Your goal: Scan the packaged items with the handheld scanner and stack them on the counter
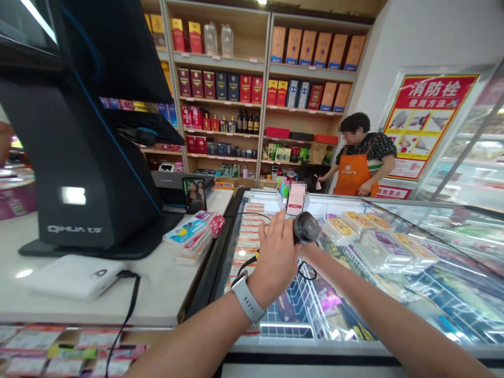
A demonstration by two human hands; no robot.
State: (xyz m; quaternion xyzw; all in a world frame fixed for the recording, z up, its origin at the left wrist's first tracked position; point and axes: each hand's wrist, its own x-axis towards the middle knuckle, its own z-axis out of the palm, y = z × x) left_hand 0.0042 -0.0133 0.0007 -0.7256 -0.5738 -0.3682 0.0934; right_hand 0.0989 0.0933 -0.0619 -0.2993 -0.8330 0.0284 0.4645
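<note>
My left hand (275, 251), with a grey-strapped watch on its wrist, is held over the glass-topped freezer (271, 344). Its fingers point away from me, and it grips the left side of a black cylindrical object (306, 228) whose round dark end faces me. The thumb is out of sight. My right hand (307, 253) reaches in from the right beneath this object and is mostly hidden behind my left hand, so its fingers do not show. A black strap (247, 264) and a thin cord hang by the hands. Just beyond stands a phone (296, 199) with a lit pinkish screen.
On the left, a large black checkout terminal (98, 173), a white device (79, 275) and stacked packets (192, 233) occupy the counter. Clear food boxes (388, 244) lie to the right. Behind the freezer, a person in an orange apron (356, 173) stands near shelves (224, 63) of boxed goods.
</note>
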